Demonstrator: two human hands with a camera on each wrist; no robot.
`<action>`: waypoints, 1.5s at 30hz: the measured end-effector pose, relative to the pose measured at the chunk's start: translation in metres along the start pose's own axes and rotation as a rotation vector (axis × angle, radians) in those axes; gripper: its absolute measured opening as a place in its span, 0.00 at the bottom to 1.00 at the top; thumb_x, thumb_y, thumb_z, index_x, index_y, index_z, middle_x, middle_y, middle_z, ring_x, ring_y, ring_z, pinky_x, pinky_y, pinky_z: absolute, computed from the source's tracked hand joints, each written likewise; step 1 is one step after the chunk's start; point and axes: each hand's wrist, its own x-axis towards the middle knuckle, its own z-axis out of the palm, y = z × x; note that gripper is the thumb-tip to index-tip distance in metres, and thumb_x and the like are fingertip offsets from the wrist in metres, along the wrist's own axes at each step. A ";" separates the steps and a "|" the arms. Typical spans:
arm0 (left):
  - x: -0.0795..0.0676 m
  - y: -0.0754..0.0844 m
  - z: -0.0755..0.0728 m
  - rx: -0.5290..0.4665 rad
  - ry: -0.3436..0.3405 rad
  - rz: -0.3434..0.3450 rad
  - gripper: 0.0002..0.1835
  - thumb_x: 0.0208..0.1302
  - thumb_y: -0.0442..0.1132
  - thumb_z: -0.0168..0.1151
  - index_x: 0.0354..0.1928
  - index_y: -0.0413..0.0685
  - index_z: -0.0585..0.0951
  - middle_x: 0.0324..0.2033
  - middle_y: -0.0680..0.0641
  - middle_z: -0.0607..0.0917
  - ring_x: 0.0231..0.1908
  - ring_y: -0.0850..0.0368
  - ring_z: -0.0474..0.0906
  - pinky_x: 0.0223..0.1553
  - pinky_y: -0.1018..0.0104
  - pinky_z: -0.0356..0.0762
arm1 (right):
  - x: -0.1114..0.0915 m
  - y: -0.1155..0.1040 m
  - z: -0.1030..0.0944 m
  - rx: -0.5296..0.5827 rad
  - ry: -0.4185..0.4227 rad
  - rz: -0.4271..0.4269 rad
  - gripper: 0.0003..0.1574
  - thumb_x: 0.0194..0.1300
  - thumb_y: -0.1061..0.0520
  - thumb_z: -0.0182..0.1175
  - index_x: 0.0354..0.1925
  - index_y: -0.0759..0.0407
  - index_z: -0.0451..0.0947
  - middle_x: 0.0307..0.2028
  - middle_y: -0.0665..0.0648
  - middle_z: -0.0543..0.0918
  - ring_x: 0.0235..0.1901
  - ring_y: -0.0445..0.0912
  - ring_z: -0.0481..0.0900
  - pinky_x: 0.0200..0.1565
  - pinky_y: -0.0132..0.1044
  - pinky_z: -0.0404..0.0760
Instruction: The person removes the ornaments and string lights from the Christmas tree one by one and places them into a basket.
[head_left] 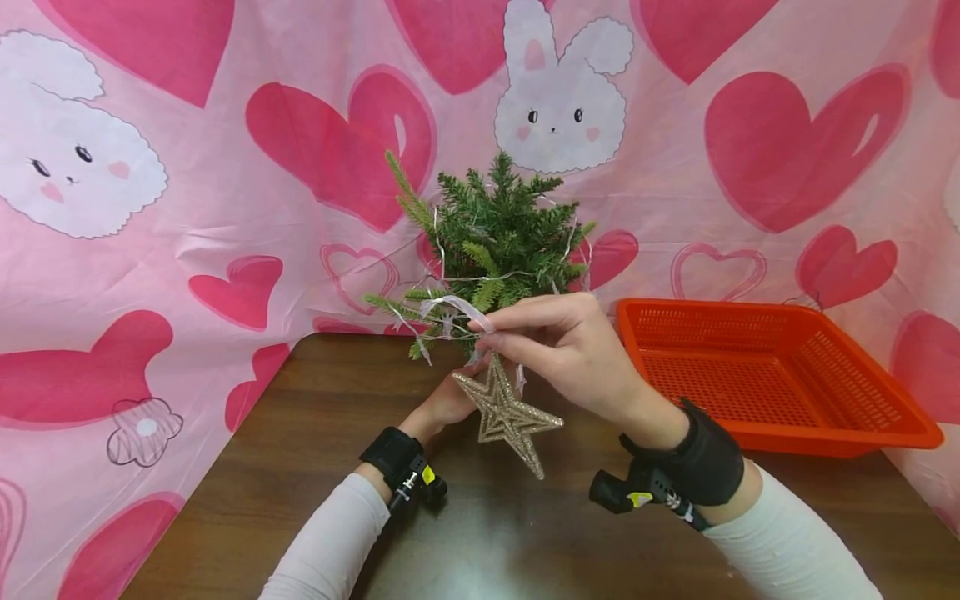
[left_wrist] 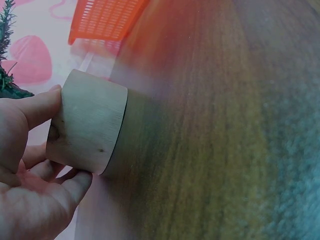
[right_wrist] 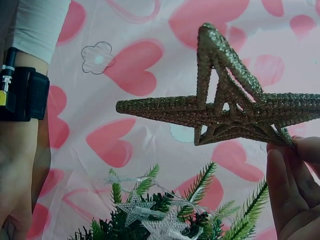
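Observation:
A gold glittery star ornament (head_left: 501, 410) hangs point-up from my right hand (head_left: 577, 358), whose thumb and index finger pinch it near the top tip. A whitish ribbon (head_left: 459, 307) runs from those fingertips toward the branches. Behind it stands a small artificial Christmas tree (head_left: 510, 229), wound with a thin wire string. My left hand (head_left: 446, 402) reaches under the branches, partly hidden by the star. In the left wrist view, its thumb and fingers grip the tree's round wooden base (left_wrist: 87, 120). Silvery stars (right_wrist: 167, 225) show among the branches in the right wrist view.
An orange perforated plastic basket (head_left: 840, 442) stands on the right of the brown wooden table (head_left: 255, 492). A pink cloth (head_left: 225, 208) with hearts and rabbits hangs behind and at the sides. Black camera straps (head_left: 708, 458) circle both wrists.

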 end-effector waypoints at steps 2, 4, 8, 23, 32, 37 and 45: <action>0.000 0.000 0.000 0.010 0.009 -0.015 0.30 0.61 0.36 0.62 0.66 0.47 0.68 0.64 0.45 0.70 0.65 0.50 0.63 0.62 0.56 0.63 | -0.001 0.000 -0.002 -0.021 0.008 -0.005 0.11 0.58 0.67 0.62 0.41 0.61 0.84 0.32 0.54 0.86 0.22 0.46 0.80 0.23 0.40 0.79; -0.001 0.000 0.001 0.035 0.027 -0.023 0.29 0.60 0.38 0.64 0.64 0.50 0.71 0.61 0.47 0.74 0.62 0.53 0.67 0.59 0.61 0.66 | -0.002 -0.001 -0.003 -0.043 0.014 -0.014 0.11 0.57 0.67 0.63 0.41 0.62 0.84 0.33 0.53 0.86 0.25 0.45 0.81 0.25 0.39 0.79; -0.002 0.000 0.001 0.052 0.045 -0.013 0.29 0.57 0.37 0.65 0.62 0.50 0.72 0.59 0.47 0.76 0.59 0.53 0.70 0.56 0.60 0.68 | -0.004 0.000 -0.006 -0.039 0.010 -0.024 0.12 0.56 0.69 0.63 0.41 0.64 0.84 0.34 0.55 0.87 0.31 0.46 0.84 0.28 0.40 0.81; 0.000 0.000 0.002 0.135 0.058 -0.043 0.34 0.53 0.34 0.67 0.64 0.40 0.69 0.60 0.42 0.74 0.61 0.49 0.67 0.58 0.55 0.65 | -0.019 0.011 -0.019 -0.046 0.029 -0.036 0.13 0.56 0.70 0.62 0.40 0.61 0.84 0.29 0.54 0.86 0.19 0.42 0.74 0.15 0.33 0.68; -0.001 -0.002 0.002 0.140 0.079 -0.040 0.33 0.56 0.38 0.67 0.63 0.40 0.69 0.61 0.40 0.73 0.63 0.47 0.66 0.62 0.51 0.62 | -0.032 0.012 -0.028 -0.095 0.024 0.037 0.10 0.57 0.69 0.62 0.38 0.61 0.84 0.28 0.53 0.85 0.20 0.41 0.75 0.16 0.34 0.73; -0.002 -0.002 0.002 0.132 0.081 -0.049 0.33 0.55 0.42 0.68 0.63 0.40 0.69 0.60 0.41 0.74 0.62 0.49 0.66 0.62 0.53 0.63 | -0.040 0.014 -0.035 -0.094 0.030 0.062 0.12 0.58 0.69 0.62 0.38 0.58 0.84 0.30 0.54 0.86 0.22 0.45 0.78 0.22 0.36 0.78; -0.004 0.000 0.001 0.114 0.054 -0.064 0.32 0.57 0.41 0.66 0.63 0.41 0.69 0.62 0.42 0.72 0.65 0.49 0.63 0.64 0.51 0.59 | -0.054 0.018 -0.053 -0.104 0.074 0.173 0.10 0.59 0.68 0.60 0.39 0.58 0.84 0.33 0.58 0.85 0.31 0.49 0.83 0.30 0.42 0.82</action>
